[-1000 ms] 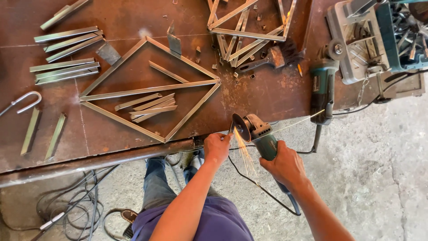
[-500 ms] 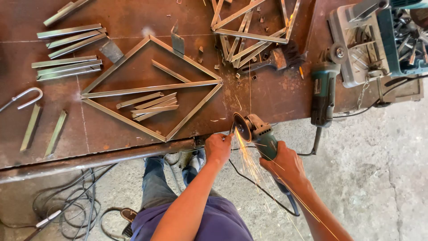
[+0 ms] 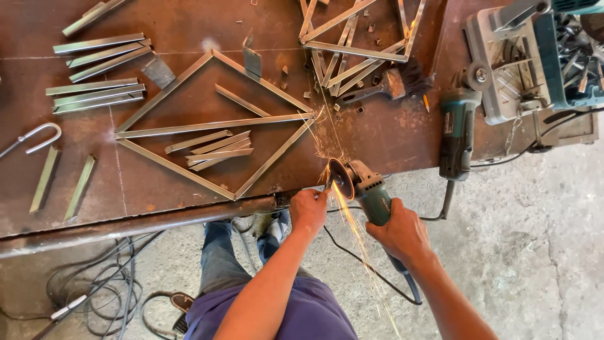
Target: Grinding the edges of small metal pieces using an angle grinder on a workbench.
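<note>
Teal angle grinder (image 3: pixel 368 189), dark disc spinning, throws bright orange sparks (image 3: pixel 352 226).

Table (image 3: pixel 390 135), upper frame: steel plate, rust-brown, matt, scratched. Frame (image 3: pixel 214 123) at centre-left & strips (image 3: pixel 94 63) at upper left: bare grey metal, dull sheen. Grinder (image 3: pixel 368 192) at centre: teal plastic body, matt, w/ dark disc throwing sparks; 2nd grinder (image 3: pixel 456 129) at right, same finish. Floor (image 3: pixel 535 252), lower right: rough grey concrete. Shirt (image 3: pixel 302 315), bottom: purple cloth. Cables (image 3: pixel 94 296), lower left: black rubber.
</note>
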